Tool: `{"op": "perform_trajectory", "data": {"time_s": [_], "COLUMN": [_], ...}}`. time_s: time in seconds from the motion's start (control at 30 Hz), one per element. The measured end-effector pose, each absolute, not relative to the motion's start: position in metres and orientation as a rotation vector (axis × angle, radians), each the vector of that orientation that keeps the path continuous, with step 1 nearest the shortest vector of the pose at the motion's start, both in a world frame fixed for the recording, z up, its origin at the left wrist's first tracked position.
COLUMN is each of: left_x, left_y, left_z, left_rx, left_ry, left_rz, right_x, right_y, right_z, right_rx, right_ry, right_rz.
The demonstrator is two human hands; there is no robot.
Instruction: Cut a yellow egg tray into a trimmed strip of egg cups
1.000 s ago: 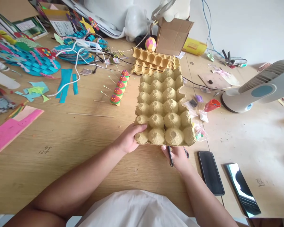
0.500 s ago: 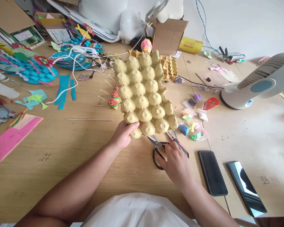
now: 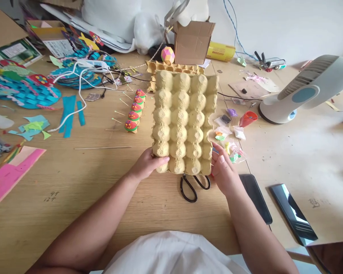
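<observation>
A yellow moulded-pulp egg tray (image 3: 178,121) is held up over the table, its bumpy underside facing me. My left hand (image 3: 147,163) grips its lower left corner, thumb on the front and fingers behind. At the lower right edge is my right hand (image 3: 225,173), thumb apart from the fingers; some fingertips are hidden behind the tray. Below the tray, the black handles of the scissors (image 3: 189,189) stick out, with the blades hidden. Left of the tray stands a row of painted egg-cup caterpillar pieces (image 3: 135,107) with red and green faces.
Green-tipped sticks and a thin wooden stick (image 3: 103,147) lie to the left, near blue paper strips (image 3: 68,116). On the right are bags of coloured clay (image 3: 223,132), a red cup (image 3: 248,118), a fan (image 3: 300,89) and two phones (image 3: 255,198). Another egg tray (image 3: 174,67) is behind.
The egg tray has turned straighter and dropped slightly, now covering the scissors' blades. My right hand has left the scissors and utility knife and moved up to the tray's right edge.
</observation>
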State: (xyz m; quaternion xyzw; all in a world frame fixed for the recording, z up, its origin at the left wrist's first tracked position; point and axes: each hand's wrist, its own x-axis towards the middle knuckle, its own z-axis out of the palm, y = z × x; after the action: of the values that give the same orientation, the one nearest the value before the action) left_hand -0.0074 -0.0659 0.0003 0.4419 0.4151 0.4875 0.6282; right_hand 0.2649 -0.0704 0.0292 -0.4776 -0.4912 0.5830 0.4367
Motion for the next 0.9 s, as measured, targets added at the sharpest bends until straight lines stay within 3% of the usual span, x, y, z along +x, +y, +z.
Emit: {"op": "perform_trajectory", "data": {"time_s": [0.2,0.5,0.9], "left_x": [-0.004,0.003,0.006], "left_y": [-0.071,-0.071,-0.073], "left_z": [0.009,0.012,0.011], "left_rx": [1.266,0.827,0.703], "left_ry": [0.908,0.684,0.690], "left_rz": [0.910,0.889,0.832], "right_x": [0.251,0.244,0.241], "right_y": [-0.082,-0.083,-0.083], "right_z": [0.030,0.022,0.024], "right_rx": [-1.181,-1.196,-1.098], "right_ry": [-1.058,-0.940,-0.936], "right_rz": [1.584,1.687,1.781]}}
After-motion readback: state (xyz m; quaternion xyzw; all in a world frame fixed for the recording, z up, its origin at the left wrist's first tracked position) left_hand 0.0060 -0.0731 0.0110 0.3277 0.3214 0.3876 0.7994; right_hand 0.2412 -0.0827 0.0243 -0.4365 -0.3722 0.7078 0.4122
